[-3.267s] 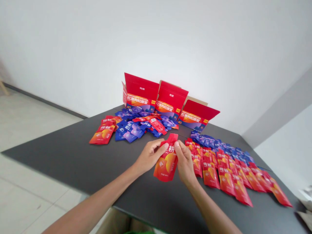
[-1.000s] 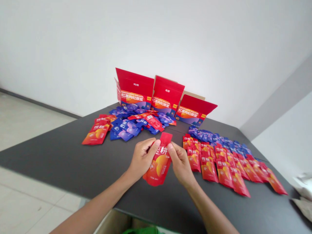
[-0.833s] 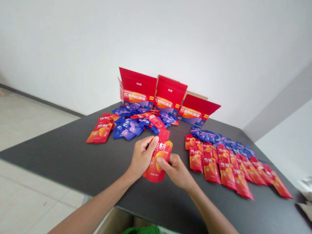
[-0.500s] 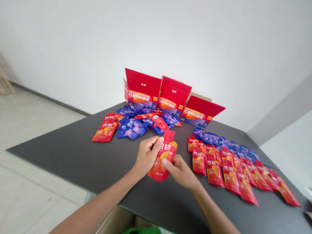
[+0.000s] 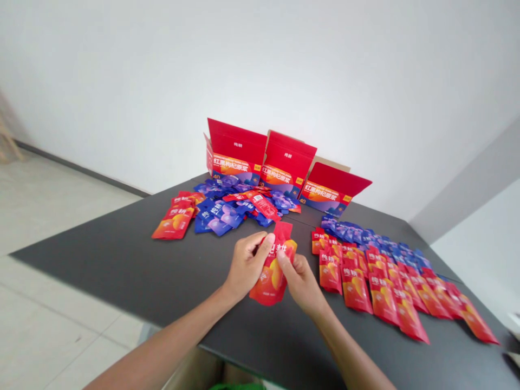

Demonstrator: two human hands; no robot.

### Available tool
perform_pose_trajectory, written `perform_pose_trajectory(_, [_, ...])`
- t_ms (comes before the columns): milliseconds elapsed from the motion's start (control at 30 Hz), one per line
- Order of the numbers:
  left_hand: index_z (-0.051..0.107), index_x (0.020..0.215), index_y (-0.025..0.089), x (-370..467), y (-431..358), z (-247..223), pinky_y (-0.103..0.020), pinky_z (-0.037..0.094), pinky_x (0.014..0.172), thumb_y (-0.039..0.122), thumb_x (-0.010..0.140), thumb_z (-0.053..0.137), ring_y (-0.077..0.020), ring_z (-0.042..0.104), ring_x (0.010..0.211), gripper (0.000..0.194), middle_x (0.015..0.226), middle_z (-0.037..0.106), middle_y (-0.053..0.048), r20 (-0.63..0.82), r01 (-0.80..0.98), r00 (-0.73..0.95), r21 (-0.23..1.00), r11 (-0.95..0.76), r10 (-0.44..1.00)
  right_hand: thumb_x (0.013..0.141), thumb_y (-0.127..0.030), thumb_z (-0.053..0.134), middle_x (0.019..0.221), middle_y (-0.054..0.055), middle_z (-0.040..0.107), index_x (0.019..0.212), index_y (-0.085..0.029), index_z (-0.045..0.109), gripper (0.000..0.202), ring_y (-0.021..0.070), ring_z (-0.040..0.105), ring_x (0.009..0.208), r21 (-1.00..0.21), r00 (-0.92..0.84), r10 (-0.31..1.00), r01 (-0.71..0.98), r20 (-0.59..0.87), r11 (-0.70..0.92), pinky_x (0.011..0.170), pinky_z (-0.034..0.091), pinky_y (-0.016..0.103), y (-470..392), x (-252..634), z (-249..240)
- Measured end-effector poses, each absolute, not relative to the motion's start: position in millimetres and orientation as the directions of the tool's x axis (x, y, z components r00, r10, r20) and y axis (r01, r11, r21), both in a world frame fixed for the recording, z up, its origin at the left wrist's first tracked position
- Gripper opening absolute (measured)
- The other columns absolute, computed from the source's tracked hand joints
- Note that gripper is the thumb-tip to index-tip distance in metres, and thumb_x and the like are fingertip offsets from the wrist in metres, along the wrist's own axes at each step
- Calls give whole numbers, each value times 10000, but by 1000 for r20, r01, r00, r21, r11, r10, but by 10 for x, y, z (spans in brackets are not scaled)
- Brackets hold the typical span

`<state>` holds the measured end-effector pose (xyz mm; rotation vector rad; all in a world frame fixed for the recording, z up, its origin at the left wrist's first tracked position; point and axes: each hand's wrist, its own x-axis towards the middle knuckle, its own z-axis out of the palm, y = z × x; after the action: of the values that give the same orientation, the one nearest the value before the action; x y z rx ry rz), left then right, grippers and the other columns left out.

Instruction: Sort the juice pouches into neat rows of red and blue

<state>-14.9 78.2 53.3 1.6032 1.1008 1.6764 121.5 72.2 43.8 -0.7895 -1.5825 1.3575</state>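
Between both hands, above the front of the dark table [image 5: 134,260], is a red spouchless-looking pouch [image 5: 270,281] with orange fruit and white lettering on its face. My left hand [image 5: 248,262] grips its left edge, thumb on the front near the top. My right hand [image 5: 303,279] pinches the right edge, its thumb pressed on the front by the lettering. The fingers behind the pouch are hidden. Beyond the hands lies a loose heap of blue pouches [image 5: 221,214] with a few red ones, including a red pouch [image 5: 264,205] on top.
Three open red boxes [image 5: 238,143] stand along the table's back. Overlapping rows of red pouches [image 5: 357,290] and blue pouches [image 5: 349,233] cover the right side. A small stack of red pouches [image 5: 174,222] lies left of the heap. A white wall [image 5: 162,81] rises behind.
My right hand has shifted up along the pouch, its thumb now nearer the lettering. The pouch stands slightly more upright. The piles and boxes stay as they were.
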Motion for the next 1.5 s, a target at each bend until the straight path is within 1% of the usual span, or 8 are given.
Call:
perform_pose_trajectory(167, [579, 738, 163, -107, 780, 455, -220, 406, 610, 383, 952, 492, -139, 502, 662, 319, 698, 577, 19, 493, 56, 85, 865, -498, 866, 934, -473, 499, 544, -49, 409, 614, -189, 411, 437, 63, 324, 489, -942, -155, 929, -23, 335, 336, 436, 247, 203, 697, 1173, 371])
perform_pose_trajectory(333, [612, 795, 157, -80, 731, 397, -214, 394, 607, 331, 983, 448, -132, 511, 648, 304, 712, 603, 15, 527, 111, 68, 840, -531, 847, 942, -453, 491, 558, -51, 388, 619, -190, 407, 425, 65, 312, 501, -917, -59, 917, 43, 394, 396, 449, 239, 210, 696, 1194, 360])
perform_pose_trajectory(633, [585, 730, 154, -105, 750, 444, -215, 382, 560, 346, 960, 459, -130, 485, 601, 325, 648, 563, 19, 517, 180, -165, 853, -489, 840, 996, -441, 376, 646, -21, 528, 764, -171, 551, 397, 97, 428, 574, -887, -64, 899, 146, 433, 438, 532, 328, 231, 578, 1052, 248])
perform_pose_trajectory(900, [557, 709, 171, -71, 748, 412, -227, 359, 553, 382, 986, 394, -135, 496, 580, 384, 636, 572, 13, 503, 300, -5, 825, -479, 864, 963, -529, 402, 635, -33, 487, 754, -187, 524, 419, 110, 400, 579, -935, 108, 929, 32, 353, 352, 524, 339, 241, 656, 1090, 194])
perform_pose_trajectory(1167, [387, 573, 200, -80, 718, 420, -246, 260, 502, 331, 980, 392, -98, 396, 462, 427, 508, 389, 57, 573, 416, -33, 753, -510, 819, 951, -526, 430, 650, -36, 480, 728, -195, 505, 406, 112, 428, 607, -921, 106, 915, 30, 390, 389, 530, 342, 234, 637, 1058, 244])
perform_pose_trajectory(1333, [319, 561, 219, -206, 754, 435, -249, 262, 491, 356, 993, 341, -107, 376, 449, 454, 486, 340, 62, 558, 407, -12, 761, -505, 830, 916, -565, 455, 656, -19, 561, 721, -199, 527, 421, 127, 465, 578, -935, 252, 901, 86, 354, 343, 527, 375, 243, 697, 1416, 492])
perform_pose_trajectory(1433, [431, 565, 205, -249, 767, 429, -237, 364, 538, 370, 1007, 324, -120, 502, 465, 485, 483, 469, 43, 483, 362, 178, 778, -513, 858, 875, -566, 515, 651, -8, 622, 727, -216, 558, 383, 156, 537, 574, -959, 294, 913, 55, 283, 279, 509, 405, 253, 697, 2026, 724])
perform_pose_trajectory(1500, [566, 736, 191, -225, 757, 414, -239, 445, 617, 378, 1022, 291, -135, 630, 556, 439, 659, 645, 9, 384, 307, 329, 821, -482, 863, 841, -537, 577, 669, -1, 662, 763, -228, 601, 320, 178, 600, 611, -970, 332, 913, 27, 238, 243, 530, 452, 260, 624, 2561, 824])
